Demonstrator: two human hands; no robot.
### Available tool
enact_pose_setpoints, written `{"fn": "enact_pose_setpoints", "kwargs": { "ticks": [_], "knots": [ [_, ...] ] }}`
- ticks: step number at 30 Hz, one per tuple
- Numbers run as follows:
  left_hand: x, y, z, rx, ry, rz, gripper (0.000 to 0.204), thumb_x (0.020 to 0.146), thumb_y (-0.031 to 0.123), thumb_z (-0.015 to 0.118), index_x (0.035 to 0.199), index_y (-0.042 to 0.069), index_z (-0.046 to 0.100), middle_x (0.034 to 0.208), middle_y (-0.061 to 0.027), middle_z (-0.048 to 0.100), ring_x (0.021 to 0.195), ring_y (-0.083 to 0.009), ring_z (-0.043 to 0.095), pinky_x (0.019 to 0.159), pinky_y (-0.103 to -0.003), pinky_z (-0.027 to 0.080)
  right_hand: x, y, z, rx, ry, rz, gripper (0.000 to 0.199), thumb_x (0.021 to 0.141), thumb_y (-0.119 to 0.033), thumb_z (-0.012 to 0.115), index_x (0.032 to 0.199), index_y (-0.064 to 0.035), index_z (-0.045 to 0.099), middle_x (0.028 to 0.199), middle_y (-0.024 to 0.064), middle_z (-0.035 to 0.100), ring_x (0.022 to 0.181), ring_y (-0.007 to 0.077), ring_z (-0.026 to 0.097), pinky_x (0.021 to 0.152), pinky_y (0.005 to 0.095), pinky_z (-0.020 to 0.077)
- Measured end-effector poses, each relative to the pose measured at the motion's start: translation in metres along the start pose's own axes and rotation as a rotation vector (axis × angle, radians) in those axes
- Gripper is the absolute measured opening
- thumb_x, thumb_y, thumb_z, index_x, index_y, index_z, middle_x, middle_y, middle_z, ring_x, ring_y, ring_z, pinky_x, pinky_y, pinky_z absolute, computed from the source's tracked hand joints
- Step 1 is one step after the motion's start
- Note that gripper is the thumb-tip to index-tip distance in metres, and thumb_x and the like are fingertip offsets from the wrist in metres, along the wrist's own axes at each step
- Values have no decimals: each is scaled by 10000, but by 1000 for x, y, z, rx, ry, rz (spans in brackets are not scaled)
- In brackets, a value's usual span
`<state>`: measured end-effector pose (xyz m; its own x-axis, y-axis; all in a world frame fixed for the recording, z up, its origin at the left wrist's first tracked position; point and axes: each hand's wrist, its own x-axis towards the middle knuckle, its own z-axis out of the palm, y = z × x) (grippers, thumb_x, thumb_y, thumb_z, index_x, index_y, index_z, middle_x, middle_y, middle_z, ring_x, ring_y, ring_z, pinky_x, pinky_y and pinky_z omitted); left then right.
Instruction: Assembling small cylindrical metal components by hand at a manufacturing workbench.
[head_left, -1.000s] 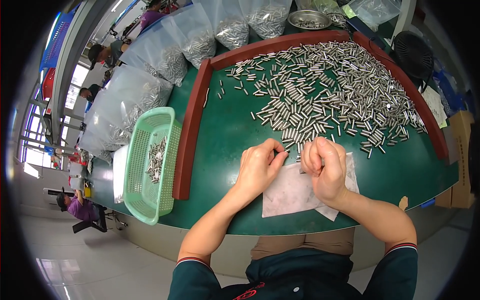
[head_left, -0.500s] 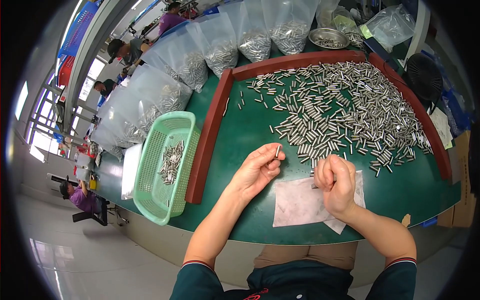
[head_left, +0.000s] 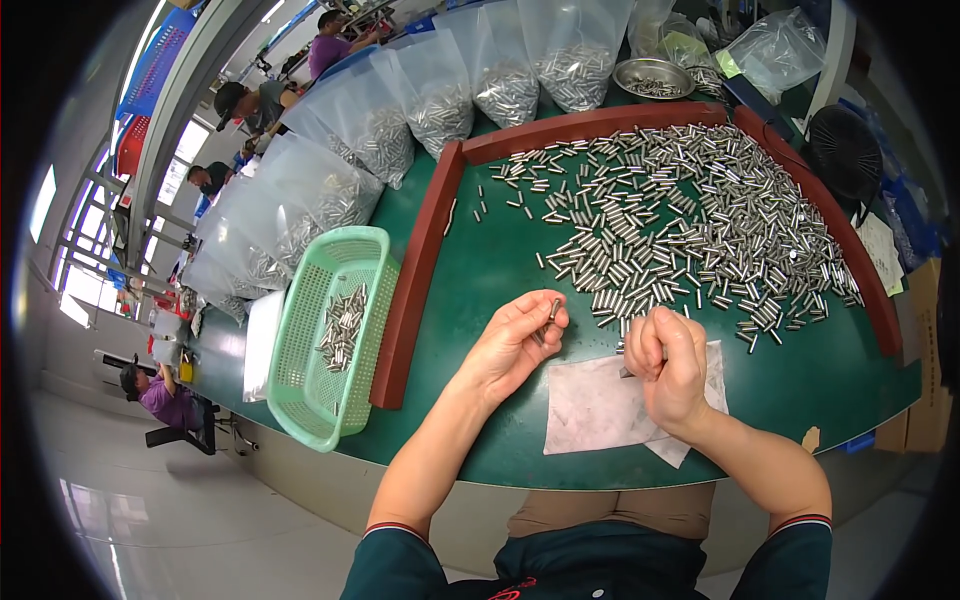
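Observation:
Between thumb and fingertips, my left hand (head_left: 512, 345) pinches a small shiny metal pin (head_left: 554, 309), held above the green table (head_left: 490, 250). My right hand (head_left: 672, 370) is curled closed over a stained white cloth (head_left: 590, 405); the end of a metal piece peeks out at its inner side, mostly hidden by the fingers. Beyond both hands spreads a wide heap of loose metal pins (head_left: 690, 220), its near edge close to my right knuckles.
Dark red wooden rails (head_left: 420, 280) border the heap. Left of them stands a pale green plastic basket (head_left: 285, 385) with some pins inside. Clear bags of pins (head_left: 435, 105) line the far side, near a metal bowl (head_left: 650, 80). A black fan (head_left: 845, 150) is at right. Other people work at far left.
In my left fingers the pin has tipped to a different angle. My right hand stays closed in nearly the same place.

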<state>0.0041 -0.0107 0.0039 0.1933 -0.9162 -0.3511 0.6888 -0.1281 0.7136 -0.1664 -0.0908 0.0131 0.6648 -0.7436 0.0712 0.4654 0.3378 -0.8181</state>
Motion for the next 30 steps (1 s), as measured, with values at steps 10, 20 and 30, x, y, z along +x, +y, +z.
{"fn": "enact_pose_setpoints", "kwargs": {
  "ticks": [10,20,30],
  "knots": [
    [0,5,6,-122,-45,-8,286,895,250,388,720,40,473,626,-34,403,529,-113,368,462,-218,303,2,-1,0,17,30,25,372,876,-168,356,521,-68,304,482,-2,312,434,72,256,421,226,220],
    [16,-29,26,1452,105,710,87,750,67,613,797,1,581,580,-98,546,470,-168,499,454,-279,392,3,2,-3,33,11,20,366,879,-167,352,530,-70,301,485,5,327,433,75,268,420,225,233],
    [3,0,14,204,-117,55,78,862,127,528,869,58,494,742,-22,517,532,-38,330,479,-168,286,3,-1,-2,41,33,45,369,883,-167,352,531,-65,311,487,1,324,430,69,267,416,221,229]
  ]
}}
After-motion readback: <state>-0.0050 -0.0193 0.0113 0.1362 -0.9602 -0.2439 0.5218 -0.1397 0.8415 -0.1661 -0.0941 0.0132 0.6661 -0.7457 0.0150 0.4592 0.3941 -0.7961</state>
